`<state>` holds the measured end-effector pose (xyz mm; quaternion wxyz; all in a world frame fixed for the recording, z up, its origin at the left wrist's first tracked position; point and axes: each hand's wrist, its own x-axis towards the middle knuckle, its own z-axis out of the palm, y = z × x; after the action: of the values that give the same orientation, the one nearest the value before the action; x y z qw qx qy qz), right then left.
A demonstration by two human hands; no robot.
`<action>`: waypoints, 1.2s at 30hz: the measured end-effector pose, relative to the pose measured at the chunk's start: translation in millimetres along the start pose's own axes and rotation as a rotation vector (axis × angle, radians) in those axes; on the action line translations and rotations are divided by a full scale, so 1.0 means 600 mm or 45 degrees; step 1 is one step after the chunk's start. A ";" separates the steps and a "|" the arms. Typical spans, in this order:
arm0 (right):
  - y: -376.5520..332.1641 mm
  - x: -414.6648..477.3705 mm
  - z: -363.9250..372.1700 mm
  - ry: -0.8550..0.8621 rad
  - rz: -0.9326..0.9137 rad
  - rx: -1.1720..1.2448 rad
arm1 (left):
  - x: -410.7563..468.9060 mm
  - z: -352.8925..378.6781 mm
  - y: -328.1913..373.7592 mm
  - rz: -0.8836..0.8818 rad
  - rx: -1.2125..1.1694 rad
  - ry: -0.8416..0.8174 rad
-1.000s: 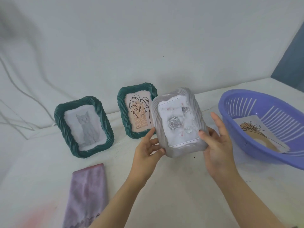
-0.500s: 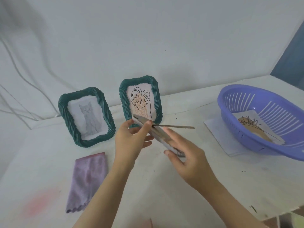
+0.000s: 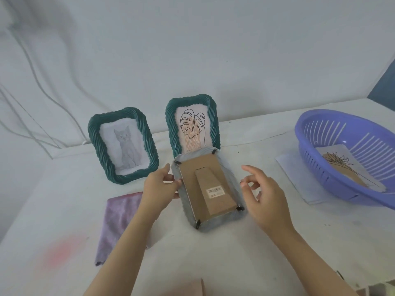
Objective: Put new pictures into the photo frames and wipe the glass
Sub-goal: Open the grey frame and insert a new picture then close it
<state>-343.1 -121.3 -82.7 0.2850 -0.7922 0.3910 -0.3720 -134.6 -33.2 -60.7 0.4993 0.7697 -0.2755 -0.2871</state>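
A grey photo frame [image 3: 208, 189] lies face down on the white table, its brown cardboard back and folded stand facing up. My left hand [image 3: 159, 186] grips its left edge. My right hand [image 3: 264, 193] hovers just right of the frame, fingers spread, holding nothing. Two green frames stand behind: one with a cat drawing [image 3: 123, 144] at the left, one with a leaf drawing [image 3: 192, 124] just beyond the grey frame. A purple cloth [image 3: 119, 221] lies flat under my left forearm.
A purple plastic basket [image 3: 316, 167] at the right holds a picture of a plant [image 3: 346, 167]. A white sheet [image 3: 292, 176] lies partly under the basket. The wall and some cables run behind the frames. The table's front edge shows at bottom right.
The grey frame, held up facing me a second ago, was turned over and laid face down on the table. My right hand let go of it and drew back to the right.
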 end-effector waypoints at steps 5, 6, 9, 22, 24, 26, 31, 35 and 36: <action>0.022 -0.005 0.016 -0.152 0.048 -0.083 | -0.001 0.006 -0.011 0.018 0.085 0.065; 0.020 -0.005 0.016 -0.152 0.046 -0.068 | -0.002 0.007 -0.013 0.029 0.115 0.077; 0.016 -0.006 0.015 -0.131 0.029 -0.042 | -0.009 0.008 -0.018 0.109 0.249 0.086; 0.028 -0.007 0.014 -0.122 -0.031 -0.116 | -0.027 0.012 -0.054 0.532 0.694 0.208; 0.025 0.000 0.014 -0.136 -0.015 -0.049 | -0.038 0.011 -0.051 0.545 0.691 0.113; 0.019 0.010 0.010 -0.253 -0.019 0.014 | -0.045 0.011 -0.052 0.506 0.686 -0.068; 0.021 0.032 0.009 -0.762 -0.041 -0.031 | -0.044 0.013 -0.067 0.472 0.804 -0.257; 0.028 0.038 0.017 -0.823 -0.084 -0.203 | -0.039 0.014 -0.075 0.516 0.901 -0.260; 0.029 0.039 0.018 -0.817 -0.092 -0.211 | -0.038 0.014 -0.075 0.521 0.914 -0.254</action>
<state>-331.6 -148.3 -93.4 0.3150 -0.9027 0.2819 -0.0801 -150.0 -6.3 -101.4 0.2171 0.7926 -0.5520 -0.1410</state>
